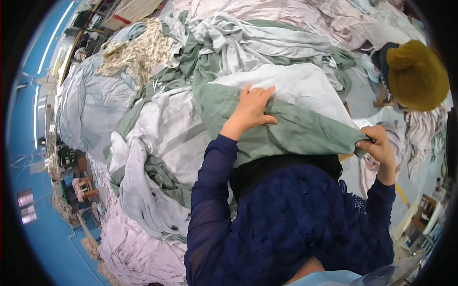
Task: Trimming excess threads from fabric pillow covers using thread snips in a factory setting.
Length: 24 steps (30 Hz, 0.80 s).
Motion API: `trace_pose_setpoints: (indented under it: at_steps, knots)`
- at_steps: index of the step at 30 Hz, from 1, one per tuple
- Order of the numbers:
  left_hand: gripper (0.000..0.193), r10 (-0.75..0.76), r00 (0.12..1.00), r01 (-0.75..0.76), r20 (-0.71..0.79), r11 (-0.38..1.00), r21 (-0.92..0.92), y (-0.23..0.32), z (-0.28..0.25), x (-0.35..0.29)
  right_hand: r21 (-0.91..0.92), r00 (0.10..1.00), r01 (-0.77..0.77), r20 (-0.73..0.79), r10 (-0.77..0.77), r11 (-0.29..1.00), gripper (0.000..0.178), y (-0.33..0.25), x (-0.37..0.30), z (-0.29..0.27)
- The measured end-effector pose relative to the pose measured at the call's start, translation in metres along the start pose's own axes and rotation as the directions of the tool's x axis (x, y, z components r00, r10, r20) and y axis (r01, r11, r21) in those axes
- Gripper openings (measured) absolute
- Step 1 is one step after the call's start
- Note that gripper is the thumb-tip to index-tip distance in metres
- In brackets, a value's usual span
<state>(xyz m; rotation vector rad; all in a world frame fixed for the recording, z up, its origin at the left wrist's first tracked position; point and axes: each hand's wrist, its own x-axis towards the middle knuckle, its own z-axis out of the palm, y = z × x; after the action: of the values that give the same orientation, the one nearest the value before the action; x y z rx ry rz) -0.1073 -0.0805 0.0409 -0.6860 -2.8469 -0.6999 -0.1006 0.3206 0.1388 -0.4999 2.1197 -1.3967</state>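
Observation:
A green and white cloth (305,124) lies across the pile in front of me, its green side folded up near my waist and its pale side (296,81) showing beyond. My left hand (250,108) rests on the green part, palm down, with thumb and fingers apart. At the cloth's right corner my right hand (380,145) is closed, pinching the green edge between thumb and fingers. A small dark bit shows at those fingertips; what it is, I cannot make out.
Heaps of pale blue fabric (86,105), floral fabric (148,50) and pinkish fabric (143,243) surround me. On the right stands something covered in mustard cloth (417,76). A cardboard box (131,14) sits at the far left, and a small wooden stool (85,187) stands lower left.

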Motion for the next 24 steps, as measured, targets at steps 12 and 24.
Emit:
trace_pose_setpoints:
  at_steps: [12, 24]
  knots:
    - [0.038, -0.445, 0.808, 0.318, -0.386, 0.881, -0.35, 0.022, -0.151, -0.126, -0.507, 0.822, 0.133, -0.423, -0.38, 0.852, 0.029, 0.044, 0.044, 0.074]
    - [0.029, -0.786, 0.174, 0.972, -0.593, 0.234, -0.025, -0.103, -0.144, -0.331, -0.454, 0.722, 0.165, -0.549, -0.421, 0.875, 0.051, 0.073, 0.089, 0.093]
